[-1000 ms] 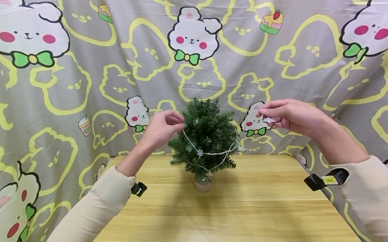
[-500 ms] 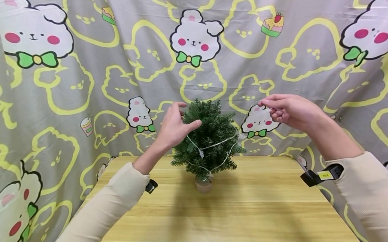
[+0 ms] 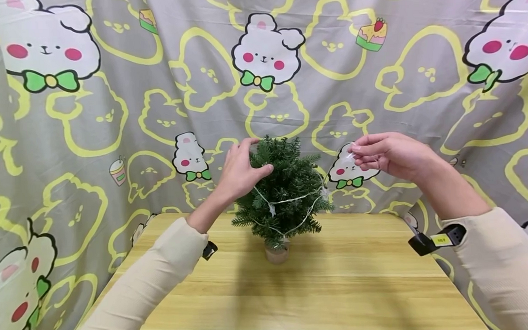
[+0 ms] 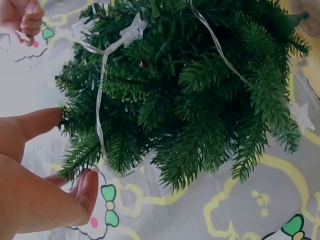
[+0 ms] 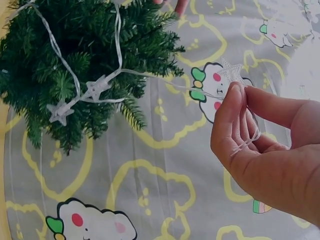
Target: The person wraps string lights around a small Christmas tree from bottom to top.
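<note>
A small green Christmas tree [image 3: 286, 176] stands upright on its wooden base [image 3: 277, 254]. A clear cord of star string lights [image 3: 295, 199] winds around its front and sides. My left hand [image 3: 242, 173] is at the upper left of the tree, thumb and fingers spread about the branch tips; the left wrist view shows no cord pinched in that hand [image 4: 45, 185]. To the right of the tree, my right hand [image 3: 390, 153] pinches the cord's free length beside a clear star [image 5: 231, 69]. From there the cord runs back to the branches. The tree's rear is hidden.
The tree stands toward the back of a light wooden table [image 3: 321, 294]. Close behind it hangs a grey curtain [image 3: 155, 57] with cartoon rabbits and yellow outlines, which also encloses both sides.
My left hand has released the cord at the tree's left side and moved right against the upper branches, its fingers spreading. The right hand still holds the cord, its grip shifted slightly.
</note>
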The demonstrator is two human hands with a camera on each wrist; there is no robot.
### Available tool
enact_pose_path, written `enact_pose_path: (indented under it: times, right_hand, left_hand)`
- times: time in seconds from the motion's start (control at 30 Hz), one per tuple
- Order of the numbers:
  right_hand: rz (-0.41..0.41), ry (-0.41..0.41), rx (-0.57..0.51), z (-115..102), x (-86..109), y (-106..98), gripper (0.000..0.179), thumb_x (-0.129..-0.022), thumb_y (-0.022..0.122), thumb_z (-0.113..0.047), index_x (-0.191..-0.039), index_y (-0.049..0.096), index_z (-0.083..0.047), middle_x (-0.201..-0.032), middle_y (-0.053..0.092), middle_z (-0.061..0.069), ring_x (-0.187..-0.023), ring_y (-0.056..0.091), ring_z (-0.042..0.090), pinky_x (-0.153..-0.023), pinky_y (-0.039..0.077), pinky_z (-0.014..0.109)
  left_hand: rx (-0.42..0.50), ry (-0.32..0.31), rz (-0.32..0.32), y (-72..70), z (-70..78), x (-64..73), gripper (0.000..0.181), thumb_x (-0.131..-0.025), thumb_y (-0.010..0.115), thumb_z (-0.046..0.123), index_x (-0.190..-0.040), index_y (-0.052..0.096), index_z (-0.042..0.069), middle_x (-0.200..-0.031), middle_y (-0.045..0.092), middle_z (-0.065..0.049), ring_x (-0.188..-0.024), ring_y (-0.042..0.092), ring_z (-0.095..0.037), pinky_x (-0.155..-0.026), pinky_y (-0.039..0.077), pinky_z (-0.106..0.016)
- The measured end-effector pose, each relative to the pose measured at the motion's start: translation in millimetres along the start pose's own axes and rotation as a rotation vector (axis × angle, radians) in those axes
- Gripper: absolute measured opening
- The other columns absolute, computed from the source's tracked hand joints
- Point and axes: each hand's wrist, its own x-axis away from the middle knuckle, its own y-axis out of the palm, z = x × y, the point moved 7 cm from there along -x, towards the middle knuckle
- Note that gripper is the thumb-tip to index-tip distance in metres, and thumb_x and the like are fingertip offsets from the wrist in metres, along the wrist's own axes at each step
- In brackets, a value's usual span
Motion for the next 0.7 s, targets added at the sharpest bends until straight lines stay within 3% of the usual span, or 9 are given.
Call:
enact_pose_path:
  times: [0.1, 0.37, 0.5, 0.7]
  right_hand:
    - [0.006, 0.020, 0.011, 1.2, -0.1, -2.1, 0.013, -0.100, 0.057, 0.001, -0.104, 0.069, -0.002, -0.097, 0.071, 0.007, -0.084, 0.071, 0.015, -0.079, 0.060, 0.026]
    - [0.035, 0.061, 0.084, 2.7, 2.5, -19.3, 0.014, -0.103, 0.054, -0.005, -0.104, 0.068, -0.007, -0.092, 0.071, 0.002, -0.084, 0.071, 0.013, -0.081, 0.060, 0.026]
    - [-0.071, 0.085, 0.125, 6.3, 8.6, -32.3, 0.019, -0.105, 0.050, -0.005, -0.106, 0.069, -0.007, -0.095, 0.071, 0.002, -0.085, 0.071, 0.012, -0.082, 0.060, 0.025]
    - [-0.285, 0.115, 0.341, 11.0, 23.3, -43.4, 0.026, -0.108, 0.043, -0.007, -0.111, 0.068, -0.004, -0.092, 0.066, -0.001, -0.081, 0.065, 0.011, -0.075, 0.058, 0.023]
  left_hand:
    - [-0.008, 0.021, -0.014, -2.3, -1.0, -2.0, 0.073, -0.088, 0.077, 0.027, -0.153, 0.043, 0.020, -0.143, 0.048, -0.015, -0.128, 0.045, -0.030, -0.104, 0.043, -0.052]
    - [-0.051, 0.044, -0.025, -11.6, -9.0, -7.1, 0.066, -0.087, 0.075, 0.021, -0.148, 0.050, 0.022, -0.133, 0.058, -0.012, -0.106, 0.056, -0.027, -0.091, 0.046, -0.046]
    - [-0.060, 0.037, -0.036, -15.1, -10.9, -7.9, 0.065, -0.087, 0.075, 0.020, -0.147, 0.051, 0.021, -0.134, 0.059, -0.012, -0.111, 0.058, -0.030, -0.091, 0.049, -0.047]
    - [-0.080, 0.039, -0.056, -18.3, -11.9, -10.2, 0.068, -0.087, 0.076, 0.021, -0.149, 0.049, 0.021, -0.137, 0.060, -0.011, -0.107, 0.059, -0.027, -0.089, 0.050, -0.045]
